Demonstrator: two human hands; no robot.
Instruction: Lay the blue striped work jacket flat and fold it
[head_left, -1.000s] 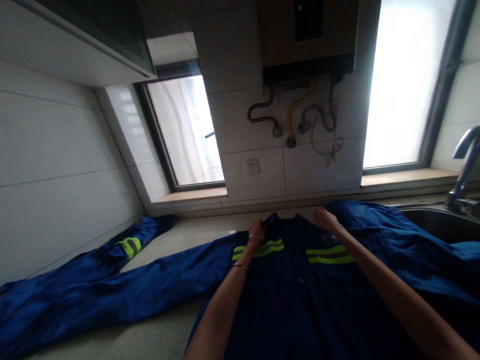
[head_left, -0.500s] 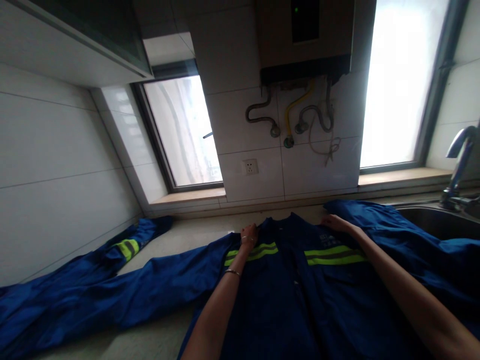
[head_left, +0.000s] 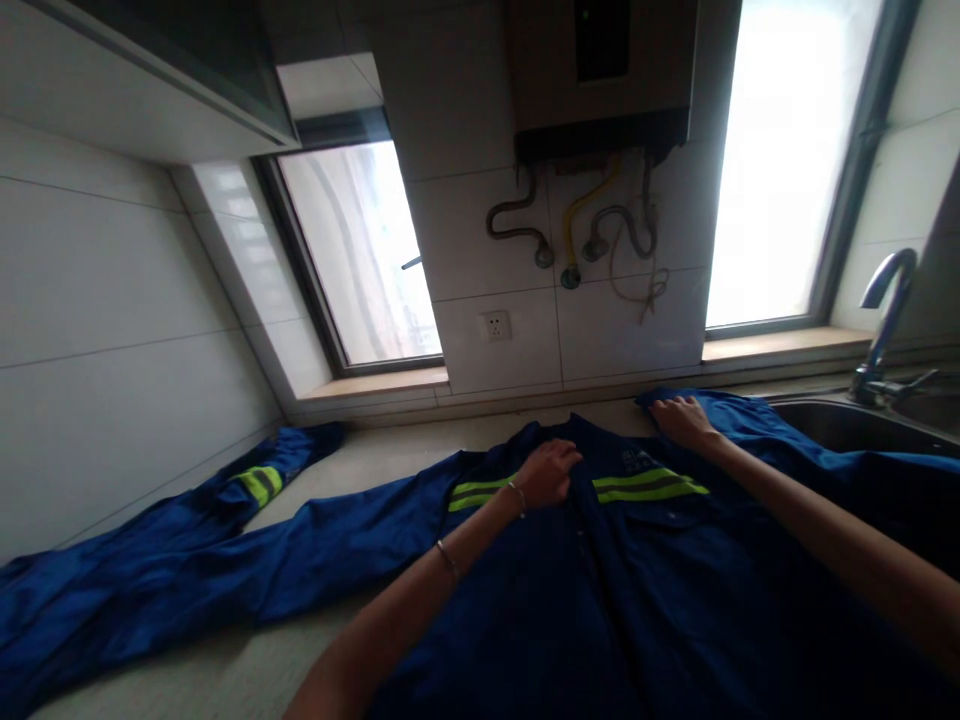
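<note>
Left hand [head_left: 551,472] rests flat, fingers together, on jacket [head_left: 600,580] chest, just below collar. Right hand [head_left: 681,417] spread, pressing jacket shoulder. Jacket lies across counter [head_left: 390,455], under both hands.

The jacket [head_left: 570,580] lies spread on the counter [head_left: 390,455]. The left hand [head_left: 550,472] rests on its chest, the right hand [head_left: 681,417] on its shoulder just right and behind. One sleeve [head_left: 187,560] stretches far left; the sink [head_left: 847,425] and tap [head_left: 885,320] lie right of the right hand.
</note>
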